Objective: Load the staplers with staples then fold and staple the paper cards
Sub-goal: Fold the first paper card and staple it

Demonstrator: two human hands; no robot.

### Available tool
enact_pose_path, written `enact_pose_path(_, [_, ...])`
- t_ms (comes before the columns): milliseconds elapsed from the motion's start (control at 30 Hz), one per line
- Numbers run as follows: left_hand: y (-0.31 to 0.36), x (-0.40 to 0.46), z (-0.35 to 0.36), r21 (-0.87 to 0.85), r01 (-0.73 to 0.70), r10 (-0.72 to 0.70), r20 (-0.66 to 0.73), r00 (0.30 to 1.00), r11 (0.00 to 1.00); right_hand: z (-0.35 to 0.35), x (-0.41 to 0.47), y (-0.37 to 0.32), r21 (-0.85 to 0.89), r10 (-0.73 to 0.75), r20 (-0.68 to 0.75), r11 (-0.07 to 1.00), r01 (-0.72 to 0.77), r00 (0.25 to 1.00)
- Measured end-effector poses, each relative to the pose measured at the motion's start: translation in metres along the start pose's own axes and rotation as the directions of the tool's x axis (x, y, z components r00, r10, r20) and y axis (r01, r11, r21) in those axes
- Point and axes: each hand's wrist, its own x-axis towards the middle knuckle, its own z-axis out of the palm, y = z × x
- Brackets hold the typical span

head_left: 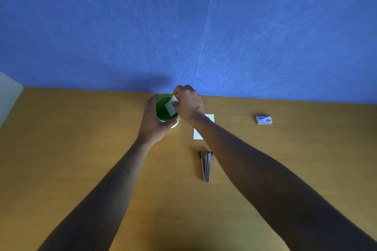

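The 2 bare forearms reach up from the bottom edge over the wooden desk (81, 149). Between them, nearest of the objects, a metal stapler (206, 166) lies flat on the desk, its length running away from the camera, touched by neither hand. Just beyond it a white paper card (199, 132) lies flat, partly hidden under the right wrist. Farther on, the left hand (154, 121) wraps the near-left side of a green cup (163, 109), its fingers curled round the wall and the thumb at the near rim; something white shows under the cup's base, but what it is cannot be told. The right hand (190, 105) is over the cup's right rim, its fingers clamped on a small folded white card (171, 106) that tilts into the cup's mouth. Well apart to the right, a small staple box (264, 119) sits on the desk. Behind the desk's far edge rises a blue wall (183, 26).
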Motion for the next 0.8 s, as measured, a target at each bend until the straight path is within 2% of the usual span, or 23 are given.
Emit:
enact_pose_path(267, [-0.005,0.002,0.001,-0.018,-0.015,0.015,0.012,1.0,1.0,0.01,0.009,0.004,0.081,0.137,0.083,0.986,-0.144,0.987])
enact_pose_path(433, [-0.005,-0.001,0.0,-0.013,-0.043,0.043,0.032,0.999,0.999,0.008,0.002,0.007,0.16,0.166,0.057,0.972,-0.173,0.984])
enact_pose_path(533, [0.0,-0.005,-0.003,0.0,-0.109,0.109,0.016,0.994,0.994,-0.002,-0.011,0.013,0.229,0.189,-0.021,0.957,-0.179,0.982])
enact_pose_path(633, [0.006,-0.018,-0.001,0.028,-0.078,0.08,-0.086,0.993,0.997,-0.013,-0.033,0.028,0.314,0.242,-0.099,0.928,-0.2,0.965])
enact_pose_path(700, [0.01,-0.033,0.002,0.069,-0.06,0.073,-0.204,0.976,0.996,-0.018,-0.053,0.044,0.338,0.266,-0.144,0.918,-0.206,0.953])
enact_pose_path(800, [0.014,-0.062,0.014,0.246,-0.156,0.245,-0.387,0.889,0.957,-0.02,-0.09,0.067,0.365,0.326,-0.175,0.898,-0.246,0.929])
